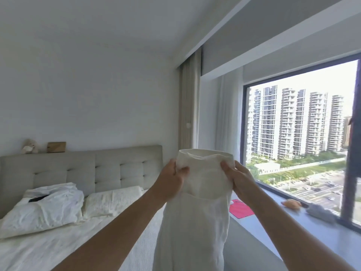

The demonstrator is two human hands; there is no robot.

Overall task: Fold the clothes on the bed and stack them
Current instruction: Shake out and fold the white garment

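Hands raised together: the left hand (172, 178) and right hand (237, 178) each pinch the top edge of a white garment (195, 212) hanging between them, bed (58, 241) below-left.

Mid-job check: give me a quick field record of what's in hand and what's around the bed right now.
garment: white garment, held up in the air, hanging down
left hand: left hand grips its top edge
right hand: right hand grips the opposite top edge
bed: bed below left, two pillows at the headboard
windowsill: red item, orange object, grey cloth
fold state: not yet folded
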